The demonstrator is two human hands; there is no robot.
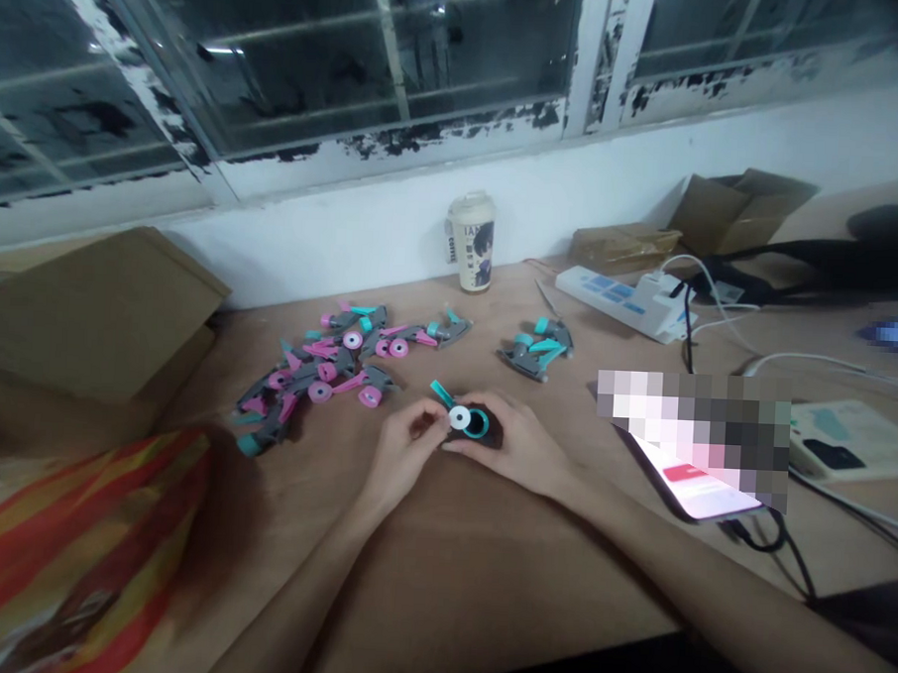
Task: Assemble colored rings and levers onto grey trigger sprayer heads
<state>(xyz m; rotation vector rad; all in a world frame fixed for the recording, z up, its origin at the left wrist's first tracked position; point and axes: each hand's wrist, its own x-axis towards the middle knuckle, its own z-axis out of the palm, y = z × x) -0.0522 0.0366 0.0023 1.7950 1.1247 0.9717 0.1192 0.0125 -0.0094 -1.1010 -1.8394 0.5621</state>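
A lidded paper cup, contents hidden, stands far centre on the surface, "IA" legible before blurred print; nearer, the right hand grips a teal-ringed trigger sprayer head, the left hand pinching a white washer beside its ring.

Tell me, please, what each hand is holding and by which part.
The left hand pinches a small white round disc by its edge; the right hand grips a teal-and-grey plastic trigger piece by its body, beside the teal ring.
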